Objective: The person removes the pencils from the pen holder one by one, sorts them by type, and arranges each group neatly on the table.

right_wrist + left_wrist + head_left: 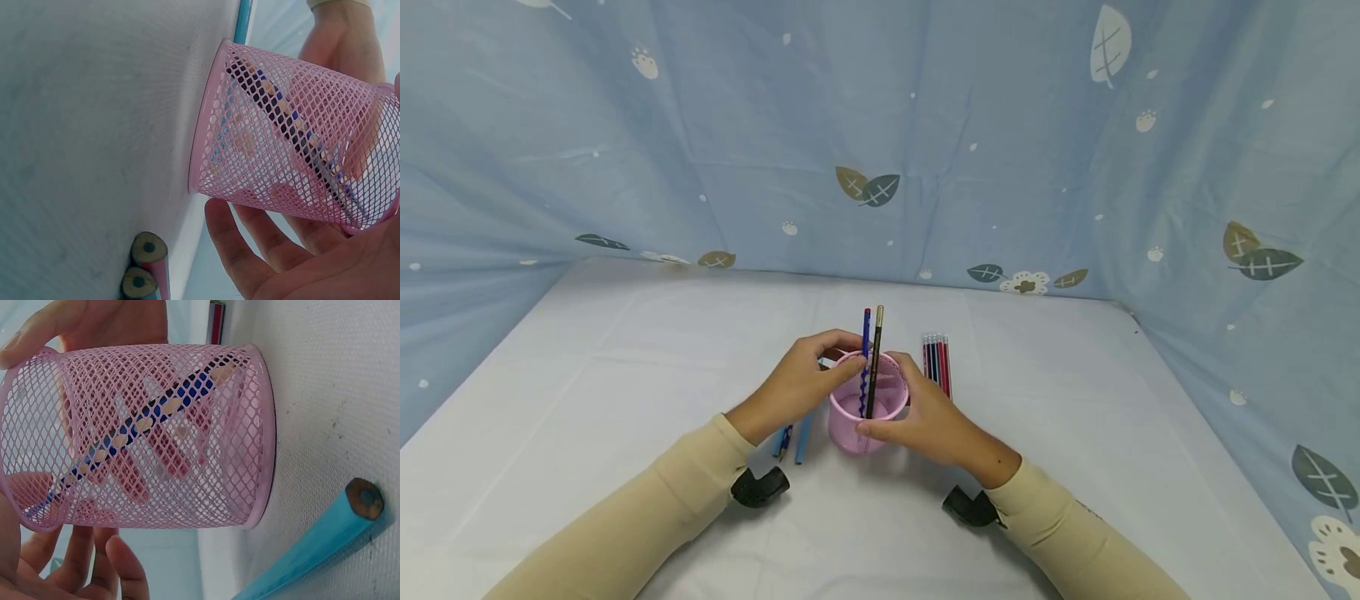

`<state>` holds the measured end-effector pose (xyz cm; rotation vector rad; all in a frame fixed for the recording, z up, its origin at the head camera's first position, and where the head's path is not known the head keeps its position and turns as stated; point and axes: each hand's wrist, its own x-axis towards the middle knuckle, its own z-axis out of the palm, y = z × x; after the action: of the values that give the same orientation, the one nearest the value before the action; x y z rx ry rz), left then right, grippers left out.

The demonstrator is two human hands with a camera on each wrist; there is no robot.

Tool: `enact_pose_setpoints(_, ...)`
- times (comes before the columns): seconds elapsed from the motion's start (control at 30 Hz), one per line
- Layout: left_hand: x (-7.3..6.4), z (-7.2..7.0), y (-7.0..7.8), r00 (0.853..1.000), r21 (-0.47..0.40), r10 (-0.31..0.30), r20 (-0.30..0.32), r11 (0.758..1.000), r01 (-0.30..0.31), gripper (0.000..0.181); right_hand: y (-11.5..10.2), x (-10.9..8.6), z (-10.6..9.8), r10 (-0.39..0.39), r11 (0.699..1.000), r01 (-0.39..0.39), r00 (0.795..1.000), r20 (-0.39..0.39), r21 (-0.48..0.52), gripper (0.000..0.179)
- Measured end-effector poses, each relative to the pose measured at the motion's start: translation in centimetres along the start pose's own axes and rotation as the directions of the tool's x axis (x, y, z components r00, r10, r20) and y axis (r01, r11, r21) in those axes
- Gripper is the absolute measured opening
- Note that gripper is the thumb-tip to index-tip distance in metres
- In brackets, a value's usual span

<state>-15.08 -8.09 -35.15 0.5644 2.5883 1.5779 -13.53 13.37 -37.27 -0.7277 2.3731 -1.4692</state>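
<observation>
A pink mesh pencil cup [848,429] stands upright on the table. A blue patterned pencil [866,329] and a black pencil with a gold end [877,333] lean side by side in it, rising above the rim. My right hand [936,421] grips the cup's right side, thumb at the near rim and fingers round the far side. At the upper left, my left hand [805,375] holds the cup's rim, its thumb tip close to the blue pencil and its fingers behind. Through the mesh, the slanting pencils show in both wrist views.
Beside the cup on the left lie light-blue pencils [802,437] and a dark-blue patterned pencil [786,442], partly under the left hand. A row of red and dark pencils [937,354] lies behind the right hand. A blue leaf-print curtain [775,125] borders the white table [625,350].
</observation>
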Motion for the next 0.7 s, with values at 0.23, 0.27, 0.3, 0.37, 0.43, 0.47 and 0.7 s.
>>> enact_pose_setpoints(0.23,-0.09,0.09,0.35,0.998,0.019,0.025,-0.061,1.0,-0.024,0.028,-0.13,-0.1,-0.07,0.02,1.0,-0.02,1.0,0.003,-0.008,0.085)
enact_pose_setpoints(0.27,-0.13,0.07,0.42,0.998,0.023,0.027,-0.064,0.999,-0.026,0.028,-0.12,-0.09,-0.06,0.018,1.0,-0.018,1.0,0.003,-0.01,0.085)
enact_pose_setpoints(0.3,-0.17,0.05,0.47,0.997,0.029,0.029,-0.067,0.999,-0.027,0.028,-0.11,-0.08,-0.05,0.015,1.0,-0.015,1.0,0.004,-0.011,0.085)
enact_pose_setpoints(0.37,-0.26,-0.01,0.54,0.997,0.038,0.035,-0.072,0.999,-0.033,0.027,-0.1,-0.05,-0.03,0.006,1.0,-0.006,1.0,0.004,-0.014,0.086)
enact_pose_setpoints(0.43,-0.33,-0.07,0.58,0.996,0.052,0.044,-0.074,0.998,-0.04,0.027,-0.09,-0.03,0.0,-0.003,1.0,0.003,1.0,0.005,-0.015,0.086)
enact_pose_setpoints(0.47,-0.37,-0.1,0.58,0.996,0.06,0.047,-0.076,0.997,-0.042,0.027,-0.08,-0.02,0.02,-0.006,1.0,0.006,1.0,0.006,-0.015,0.086)
enact_pose_setpoints(0.7,-0.42,-0.37,0.79,0.992,0.072,0.091,-0.093,0.994,-0.084,0.025,-0.33,-0.18,0.09,0.005,1.0,-0.005,1.0,-0.001,-0.012,0.085)
